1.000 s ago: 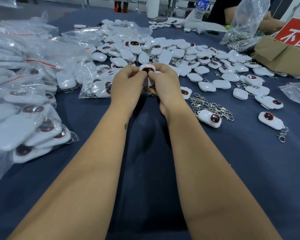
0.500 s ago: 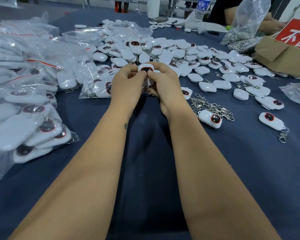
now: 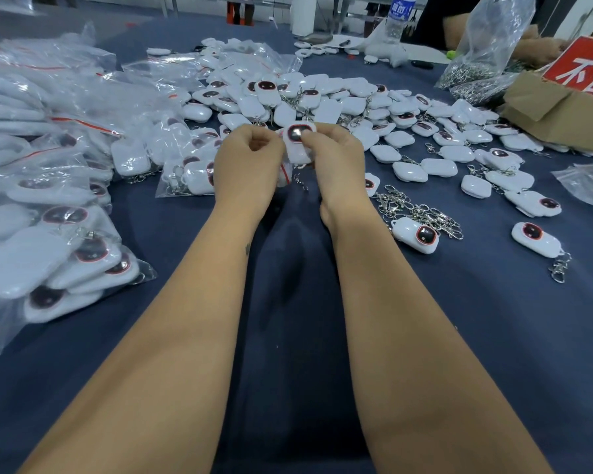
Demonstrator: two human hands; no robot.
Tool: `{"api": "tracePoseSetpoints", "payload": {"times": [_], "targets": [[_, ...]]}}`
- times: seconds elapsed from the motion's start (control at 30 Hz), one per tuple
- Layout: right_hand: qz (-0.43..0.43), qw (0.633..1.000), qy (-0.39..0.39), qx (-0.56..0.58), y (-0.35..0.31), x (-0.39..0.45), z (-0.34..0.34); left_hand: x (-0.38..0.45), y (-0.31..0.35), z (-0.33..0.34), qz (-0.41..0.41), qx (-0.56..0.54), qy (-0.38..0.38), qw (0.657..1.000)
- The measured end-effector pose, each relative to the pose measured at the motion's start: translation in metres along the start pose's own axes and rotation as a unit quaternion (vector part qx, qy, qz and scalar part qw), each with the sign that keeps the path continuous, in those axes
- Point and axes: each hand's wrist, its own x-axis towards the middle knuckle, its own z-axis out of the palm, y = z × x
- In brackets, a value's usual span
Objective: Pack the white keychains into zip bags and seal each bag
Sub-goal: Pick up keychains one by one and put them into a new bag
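My left hand (image 3: 250, 165) and my right hand (image 3: 336, 162) meet above the middle of the desk (image 3: 493, 336), both pinching the same white keychain (image 3: 298, 142) between them, just as they did a second ago. My left fingers are curled tight at its left edge, my right thumb and fingers clamped on its right edge. What differs is small: the keychain now sits a touch more upright, its dark red-rimmed face turned toward me and catching a glint of light, and a red strip of the zip bag (image 3: 285, 174) shows below it by my left palm. I cannot tell whether the keychain is fully inside the bag. Its metal clip (image 3: 300, 183) dangles beneath, between my wrists. The loose keychains (image 3: 326, 94) lie heaped toward the far edge as before, and the filled bags (image 3: 48, 234) stay piled along the left edge. A spare keychain (image 3: 415, 234) rests by a tangle of clips (image 3: 421, 210) right of my right wrist, unmoved, with another single keychain (image 3: 536, 239) nearer the right edge. A cardboard box (image 3: 555, 111) sits at the far right corner.
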Motion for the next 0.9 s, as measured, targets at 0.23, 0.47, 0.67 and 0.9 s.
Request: {"api": "tracePoseSetpoints", "payload": {"times": [0.23,0.47,0.67,0.9], "targets": [[0.096,0.95,-0.005,0.296,-0.008,0.0,-0.001,0.002,0.0,-0.008,0.076,0.237,0.027,0.968],[-0.054,0.993,0.008,-0.102,0.008,-0.008,0.012,0.004,0.006,-0.013,-0.012,0.028,0.089,0.996],[-0.148,0.957,-0.147,-0.203,0.008,-0.014,0.02,0.0,0.014,-0.012,0.082,-0.003,0.155,0.984],[0.004,0.99,0.096,-0.099,0.001,-0.005,0.001,0.014,0.019,-0.027,0.024,-0.231,0.324,0.917]]}}
